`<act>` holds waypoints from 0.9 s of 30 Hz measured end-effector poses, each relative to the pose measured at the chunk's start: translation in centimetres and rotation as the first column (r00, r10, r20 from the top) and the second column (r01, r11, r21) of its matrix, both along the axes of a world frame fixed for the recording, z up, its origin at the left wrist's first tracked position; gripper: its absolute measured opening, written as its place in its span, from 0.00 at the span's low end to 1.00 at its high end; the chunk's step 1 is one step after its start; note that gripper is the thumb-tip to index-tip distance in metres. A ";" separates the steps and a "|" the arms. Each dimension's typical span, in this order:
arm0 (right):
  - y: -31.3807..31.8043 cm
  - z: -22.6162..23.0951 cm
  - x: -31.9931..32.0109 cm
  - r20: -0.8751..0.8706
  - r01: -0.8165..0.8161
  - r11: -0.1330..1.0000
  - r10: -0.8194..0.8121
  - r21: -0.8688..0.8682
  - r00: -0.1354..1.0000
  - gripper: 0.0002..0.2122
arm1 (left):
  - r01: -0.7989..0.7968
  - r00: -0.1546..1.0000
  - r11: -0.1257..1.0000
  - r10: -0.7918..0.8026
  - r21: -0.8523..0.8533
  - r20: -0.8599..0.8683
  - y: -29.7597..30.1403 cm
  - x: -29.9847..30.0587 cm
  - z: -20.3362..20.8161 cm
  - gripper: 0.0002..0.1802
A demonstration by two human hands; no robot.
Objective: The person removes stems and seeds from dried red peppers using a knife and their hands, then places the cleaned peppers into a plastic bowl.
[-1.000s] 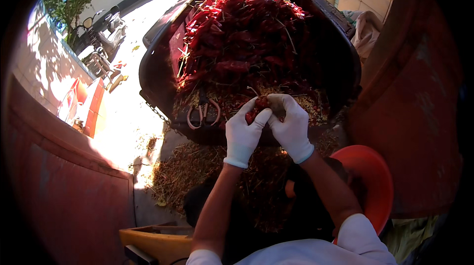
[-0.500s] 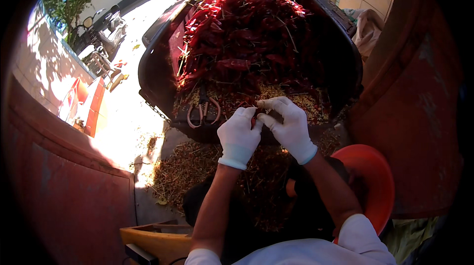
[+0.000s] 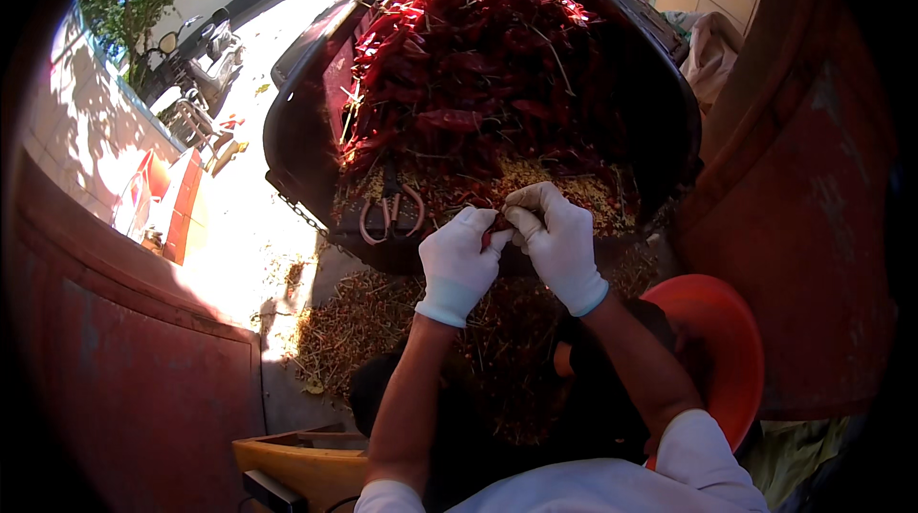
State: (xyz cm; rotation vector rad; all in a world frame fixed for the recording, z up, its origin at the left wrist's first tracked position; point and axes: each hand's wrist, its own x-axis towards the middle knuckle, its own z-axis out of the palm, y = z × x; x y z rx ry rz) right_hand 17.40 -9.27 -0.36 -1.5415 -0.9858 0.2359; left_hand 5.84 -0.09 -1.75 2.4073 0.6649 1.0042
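Note:
Both my hands wear white gloves and meet above the near edge of a dark metal cart [image 3: 287, 145]. A red chili pepper [image 3: 496, 225] shows between them, held in the closed fingers of my left hand [image 3: 457, 262]. My right hand [image 3: 559, 245] pinches at the pepper's far end with thumb and fingers; the exact spot is hidden. Left of my hands, scissors [image 3: 391, 209] with pinkish handles lie on the cart's front part among yellowish seeds [image 3: 524, 174] and stem bits. Behind them rises a large heap of red chilies [image 3: 469, 73].
An orange-red basin [image 3: 741, 341] stands by my right arm. Stems and scraps [image 3: 349, 322] litter the ground below the cart. A wooden stool or box [image 3: 296, 460] is at lower left. Red metal panels [image 3: 124, 322] flank both sides; a parked motorbike [image 3: 206, 64] stands far left.
My right hand's fingers have drawn together into a pinch against the pepper. Both hands have shifted very slightly left along with the whole view.

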 end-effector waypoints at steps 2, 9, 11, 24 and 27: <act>-0.3 0.6 0.4 -0.327 -0.098 0.995 0.097 0.014 0.940 0.06 | 0.057 0.993 0.996 -0.050 -0.068 0.104 0.0 0.2 0.0 0.11; -0.5 -1.5 5.3 -0.765 -0.153 0.885 0.459 0.441 0.452 0.07 | 0.298 0.931 0.878 -0.181 -0.375 0.317 -0.8 1.2 -0.4 0.08; -0.5 0.6 4.0 -0.689 -0.147 0.958 0.280 0.246 0.669 0.09 | 0.307 0.912 0.807 -0.097 -0.505 0.398 -0.7 1.2 -1.1 0.10; -0.7 0.9 2.1 -0.274 -0.327 0.945 0.308 -0.026 0.911 0.22 | 0.231 0.969 0.681 -0.098 -0.695 0.226 -0.5 0.3 0.9 0.22; -1.3 1.3 2.5 -0.372 -0.273 0.962 0.252 -0.002 0.893 0.20 | 0.245 0.969 0.627 -0.148 -0.739 0.196 -1.0 0.7 2.1 0.22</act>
